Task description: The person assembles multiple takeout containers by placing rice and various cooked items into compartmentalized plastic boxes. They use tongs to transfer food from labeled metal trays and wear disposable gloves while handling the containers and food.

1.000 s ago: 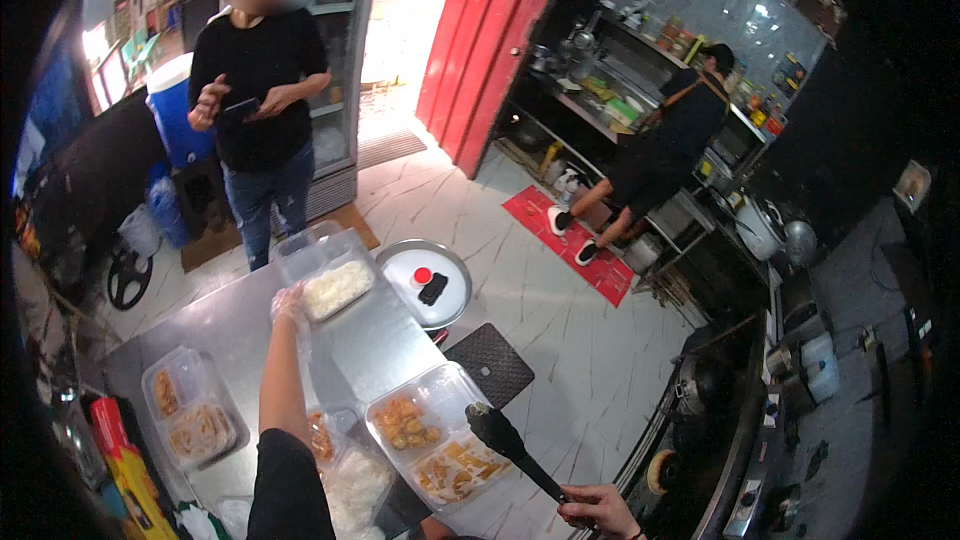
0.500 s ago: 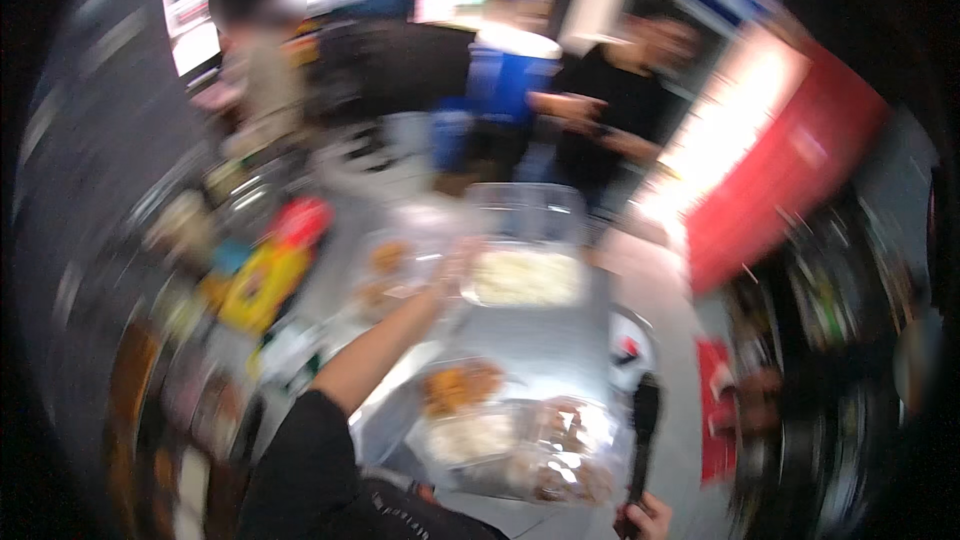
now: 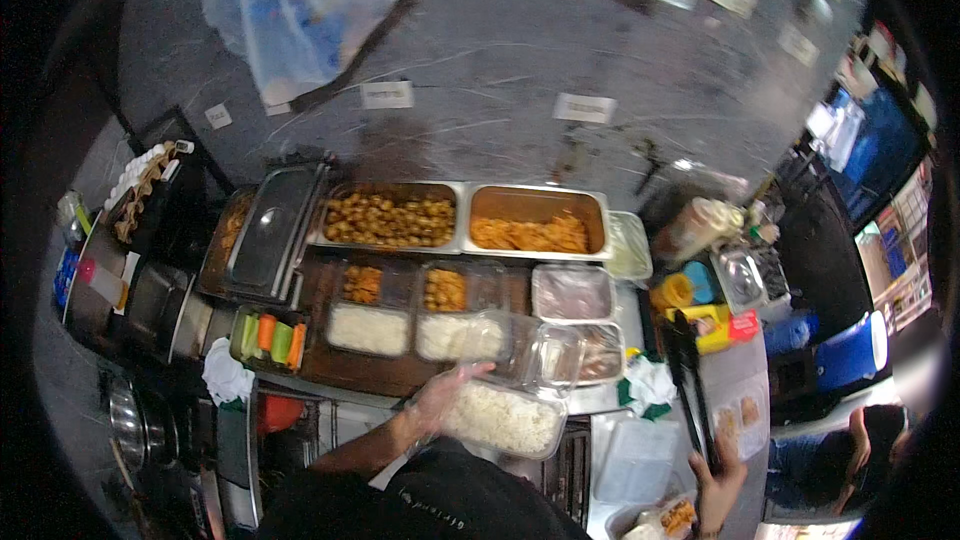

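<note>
My left hand (image 3: 442,400) is closed on the edge of a clear plastic takeaway container of white rice (image 3: 508,422), held at the counter's near edge. Its clear lid stands raised on the far side, overlapping the trays behind. At the right, my right hand (image 3: 720,488) grips a pair of black tongs (image 3: 690,380), tips pointing away from me. On the wooden board ahead sit two more clear containers, a left one (image 3: 368,330) and a right one (image 3: 458,335). Each holds white rice and an orange-brown food.
At the back stand steel pans of browned round pieces (image 3: 390,218) and orange-coloured food (image 3: 530,232). Carrot and green sticks fill a tub (image 3: 268,340) on the left. A yellow-and-red packet (image 3: 710,328) lies beyond the tongs. Another person's arm (image 3: 855,460) shows at far right.
My view has swung left from the side table to the counter with the pans. My left hand has brought the rice container along from there; the tongs stay in my right hand.
</note>
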